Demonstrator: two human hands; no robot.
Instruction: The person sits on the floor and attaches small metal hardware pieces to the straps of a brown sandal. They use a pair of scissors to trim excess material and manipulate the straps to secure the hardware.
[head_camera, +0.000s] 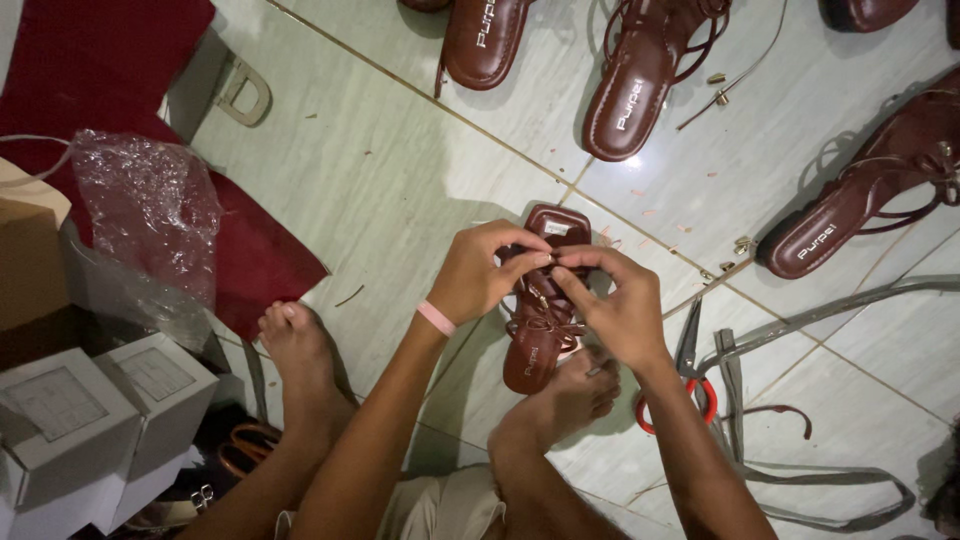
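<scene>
A dark brown strappy sandal lies on the tiled floor in front of me, its heel resting by my right foot. My left hand, with a pink band at the wrist, pinches a thin strap near the sandal's toe end. From the other side, my right hand pinches the same strap, and the fingertips of both hands meet over it. My left foot rests flat on the floor to the left.
Several more brown sandals lie along the top and right. Red-handled scissors and grey strap offcuts sit to the right. A dark red sheet, crumpled plastic and white boxes fill the left.
</scene>
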